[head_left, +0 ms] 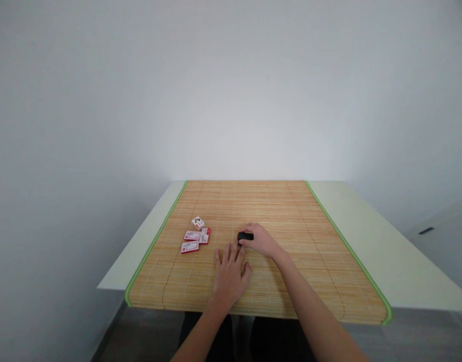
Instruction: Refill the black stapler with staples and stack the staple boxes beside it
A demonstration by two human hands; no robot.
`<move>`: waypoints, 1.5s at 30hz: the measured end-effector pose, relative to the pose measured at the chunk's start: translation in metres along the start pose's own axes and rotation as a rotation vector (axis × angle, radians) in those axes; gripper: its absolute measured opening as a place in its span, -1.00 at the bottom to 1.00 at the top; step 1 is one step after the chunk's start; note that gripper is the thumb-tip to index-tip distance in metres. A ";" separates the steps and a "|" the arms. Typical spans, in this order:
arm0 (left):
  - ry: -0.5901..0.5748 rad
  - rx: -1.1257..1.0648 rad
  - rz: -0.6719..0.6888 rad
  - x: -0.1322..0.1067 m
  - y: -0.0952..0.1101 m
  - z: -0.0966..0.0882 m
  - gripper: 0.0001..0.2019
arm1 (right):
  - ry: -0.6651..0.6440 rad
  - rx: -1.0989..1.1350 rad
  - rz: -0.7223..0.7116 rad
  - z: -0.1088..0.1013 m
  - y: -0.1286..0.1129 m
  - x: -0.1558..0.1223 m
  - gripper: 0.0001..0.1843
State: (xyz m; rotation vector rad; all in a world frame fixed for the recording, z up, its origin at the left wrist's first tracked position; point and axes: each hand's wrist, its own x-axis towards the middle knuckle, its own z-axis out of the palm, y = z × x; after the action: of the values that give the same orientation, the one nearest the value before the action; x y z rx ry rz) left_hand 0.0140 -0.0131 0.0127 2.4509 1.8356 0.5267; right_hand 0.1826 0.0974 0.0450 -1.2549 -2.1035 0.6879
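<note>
My right hand [259, 240] is closed around a small black oblong object [246, 236], low over the bamboo mat [268, 208] or resting on it. The object's kind is too small to tell, and my fingers hide part of it. Just to the near left, my left hand [229, 274] lies on the mat with its fingers spread. Its fingertips are close beside the black object; whether they touch it I cannot tell. Left of both hands is a group of small red and white packets [190, 246], with a small white box [198, 222] behind them.
The green-edged bamboo mat covers the middle of a white table [344, 216] and reaches its near edge. A pale wall [253, 100] stands behind the table. My legs are below the near edge. A dark handle [426, 231] shows at the far right.
</note>
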 end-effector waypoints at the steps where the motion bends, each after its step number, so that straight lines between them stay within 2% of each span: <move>1: -0.003 0.014 -0.003 0.000 0.000 -0.001 -0.43 | 0.001 0.007 -0.004 0.000 0.001 0.000 -0.67; 12: 0.007 -0.005 0.001 0.000 0.000 0.000 -0.38 | 0.032 0.056 -0.040 -0.003 0.000 0.002 -0.78; 20: 0.009 -0.037 0.005 0.001 -0.001 0.000 -0.32 | 0.082 0.109 -0.110 -0.034 -0.005 -0.013 -0.74; 24: 0.017 -0.031 0.007 0.001 -0.001 0.000 -0.33 | 0.086 0.128 -0.077 -0.051 -0.001 -0.025 -0.67; 29: 0.031 -0.022 0.000 0.000 -0.001 0.000 -0.34 | 0.103 0.249 0.017 -0.073 0.018 -0.047 -0.61; 36: 0.041 0.003 0.001 0.000 0.000 0.000 -0.35 | 0.125 0.429 0.162 -0.100 0.070 -0.089 -0.51; 40: 0.033 0.010 0.000 0.000 0.000 0.001 -0.34 | 0.166 0.343 0.275 -0.100 0.089 -0.110 -0.45; 45: 0.027 0.003 -0.003 0.000 0.000 0.001 -0.34 | 0.191 0.328 0.347 -0.089 0.089 -0.121 -0.41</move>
State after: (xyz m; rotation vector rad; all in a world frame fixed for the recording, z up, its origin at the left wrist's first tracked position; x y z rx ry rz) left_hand 0.0143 -0.0129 0.0117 2.4546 1.8507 0.5604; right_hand 0.3453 0.0378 0.0187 -1.4436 -1.5585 0.9750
